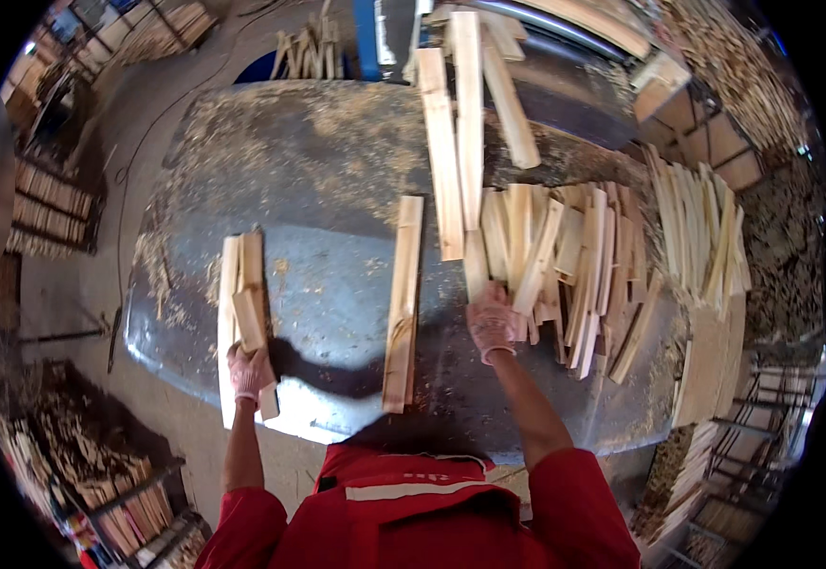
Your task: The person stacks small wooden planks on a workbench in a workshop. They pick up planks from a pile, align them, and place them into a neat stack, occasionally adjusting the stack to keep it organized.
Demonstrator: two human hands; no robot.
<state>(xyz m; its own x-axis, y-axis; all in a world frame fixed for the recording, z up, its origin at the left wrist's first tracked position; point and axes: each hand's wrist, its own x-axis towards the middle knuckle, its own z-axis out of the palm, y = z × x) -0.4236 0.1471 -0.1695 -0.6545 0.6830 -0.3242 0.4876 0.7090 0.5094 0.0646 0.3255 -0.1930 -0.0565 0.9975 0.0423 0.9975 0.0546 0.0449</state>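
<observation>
My left hand [248, 370], in a pale knit glove, is closed on the near end of a short wooden board [250, 318]. That piece lies on top of longer wooden boards [229, 284] at the table's left. At the edge of a heap of wooden pieces, my right hand [493, 321], gloved alike, is closed on the near end of a wooden board [475, 266]. Its fingertips are partly hidden, so the grip shows only in part. Between my hands a long board [402, 313] with a dark knot lies lengthwise, another just under its right edge.
The metal table [328, 266] carries sawdust and chips. Several loose boards [469, 104] stretch from a machine [574, 95] at the far side. Thin strips [697, 228] are piled at the right. A blue bin [259, 68] with offcuts stands behind the table; loaded racks [133, 498] stand at the left.
</observation>
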